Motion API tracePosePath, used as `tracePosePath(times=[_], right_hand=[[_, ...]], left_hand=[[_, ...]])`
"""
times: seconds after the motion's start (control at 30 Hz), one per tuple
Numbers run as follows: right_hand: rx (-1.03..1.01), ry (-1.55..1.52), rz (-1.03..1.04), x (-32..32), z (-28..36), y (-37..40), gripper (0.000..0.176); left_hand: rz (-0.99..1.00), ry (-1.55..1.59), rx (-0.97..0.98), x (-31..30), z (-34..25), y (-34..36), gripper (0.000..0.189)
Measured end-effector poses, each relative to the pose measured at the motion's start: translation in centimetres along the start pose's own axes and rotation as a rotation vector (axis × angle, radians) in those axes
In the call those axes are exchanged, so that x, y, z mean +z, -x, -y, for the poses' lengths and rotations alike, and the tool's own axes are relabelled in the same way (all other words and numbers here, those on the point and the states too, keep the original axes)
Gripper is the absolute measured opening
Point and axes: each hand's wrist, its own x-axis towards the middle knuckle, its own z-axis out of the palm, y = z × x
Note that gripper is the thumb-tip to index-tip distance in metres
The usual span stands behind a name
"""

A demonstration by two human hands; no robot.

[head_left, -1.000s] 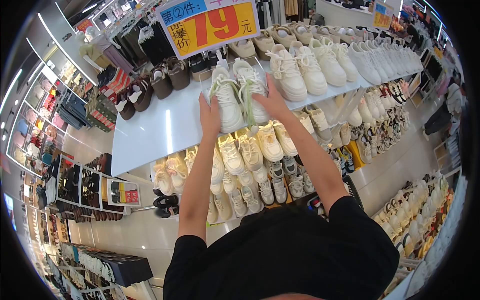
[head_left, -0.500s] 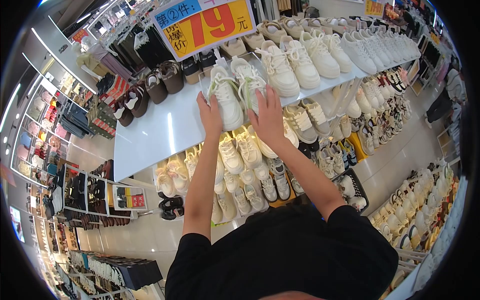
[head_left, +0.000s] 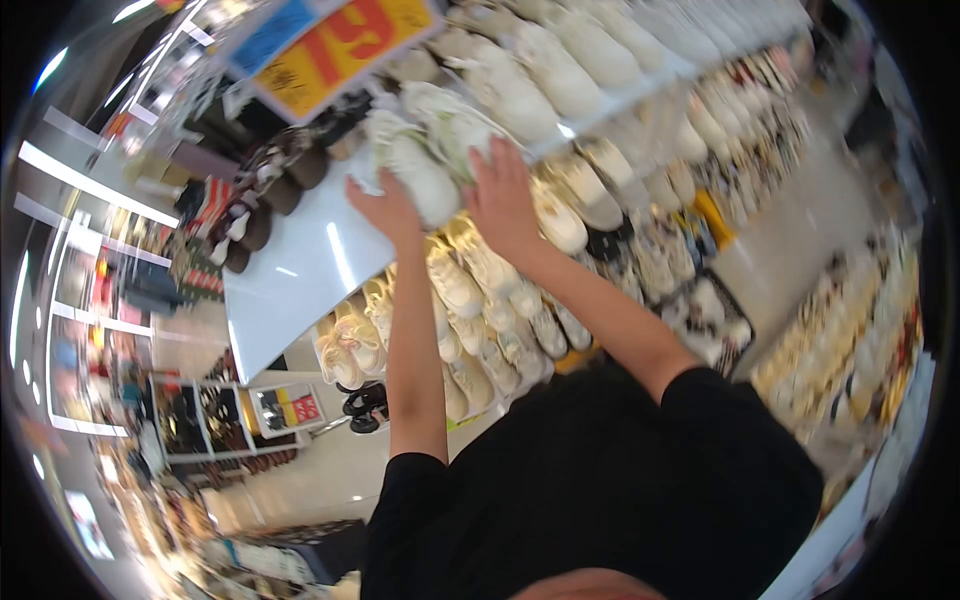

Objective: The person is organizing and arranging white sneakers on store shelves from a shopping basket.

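A: Counts around the white table (head_left: 290, 290)?
B: One price sign (head_left: 335, 50) is standing above it. Two green-laced shoes (head_left: 420, 178) are resting on it. One left hand (head_left: 392, 210), one right hand (head_left: 503, 203) are showing at its near edge.
A: More?
B: One black basket (head_left: 742, 320) is sitting on its near side. Other shoes are blurring.

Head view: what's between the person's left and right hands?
Between the bare left hand and bare right hand: the rounded toe of a white lace-up sneaker, in the head view.
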Motion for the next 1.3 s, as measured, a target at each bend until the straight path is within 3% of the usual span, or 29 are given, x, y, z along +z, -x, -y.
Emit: tracePosePath(times=[0.1,0.13,0.17,0.3,0.33,0.37,0.4,0.43,0.5,0.6,0.7,0.8,0.9,1.07,1.17,1.2,1.23,1.3], right_hand=[[-0.016,-0.114,0.024,-3.1,-1.1,6.3,0.061],[-0.043,-0.153,0.06,-4.9,-2.1,9.0,0.063],[-0.075,-0.199,0.095,-6.5,-2.9,11.7,0.064],[0.21,-0.084,0.313,-13.1,-11.2,25.0,0.057],[0.348,0.043,0.366,-15.1,-13.3,28.9,0.053],[0.483,0.165,0.425,-17.2,-15.3,32.7,0.049],[0.742,0.162,0.552,-19.4,-17.4,36.0,0.049],[1.005,0.147,0.678,-21.5,-19.1,39.0,0.049],[1.437,0.331,0.865,-24.7,-21.1,44.3,0.057],[1.72,0.413,0.926,-25.8,-22.4,51.3,0.063],[1.944,0.332,1.033,-25.3,-24.6,52.6,0.074],[1.76,0.452,1.032,-22.9,-25.4,54.6,0.083],[1.703,0.393,1.247,-20.9,-27.5,58.3,0.089],[1.611,0.41,1.171,-18.1,-29.4,61.1,0.051],[1.535,0.269,1.103,-18.4,-30.0,61.7,0.055],[1.538,0.263,1.108,-18.1,-30.1,62.3,0.062],[1.521,0.244,1.118,-18.1,-29.9,62.3,0.06],[1.486,0.219,1.136,-18.5,-29.7,62.2,0.057]], left_hand=[[-0.004,-0.063,0.029,-1.5,-0.9,0.7,0.072],[-0.045,-0.154,0.198,-1.5,3.6,-0.5,0.069],[-0.022,-0.101,0.331,-2.7,4.4,-0.2,0.064],[0.065,-0.319,0.387,-7.1,-0.3,5.5,0.052],[0.097,-0.434,0.489,-8.1,0.2,6.3,0.052],[0.191,-0.598,0.46,-9.3,1.5,7.1,0.055],[0.252,-0.687,0.76,-10.5,3.4,6.7,0.059],[0.186,-0.799,0.89,-10.9,3.8,7.4,0.062],[0.122,-0.9,0.945,-11.2,4.3,7.9,0.069],[0.063,-0.962,0.963,-10.3,4.3,8.2,0.071],[0.065,-1.003,0.993,-10.3,5.1,7.9,0.066],[0.106,-1.1,0.976,-10.9,5.6,7.5,0.07],[0.171,-1.191,0.81,-10.9,4.7,8.0,0.069],[0.266,-1.23,0.639,-11.3,3.7,8.7,0.077],[0.314,-1.163,0.844,-13.0,5.1,8.7,0.083],[0.339,-1.172,0.799,-12.9,4.6,9.8,0.088],[0.322,-1.178,0.871,-12.8,4.5,11.4,0.091],[0.317,-1.277,0.784,-14.1,6.6,14.8,0.094]])
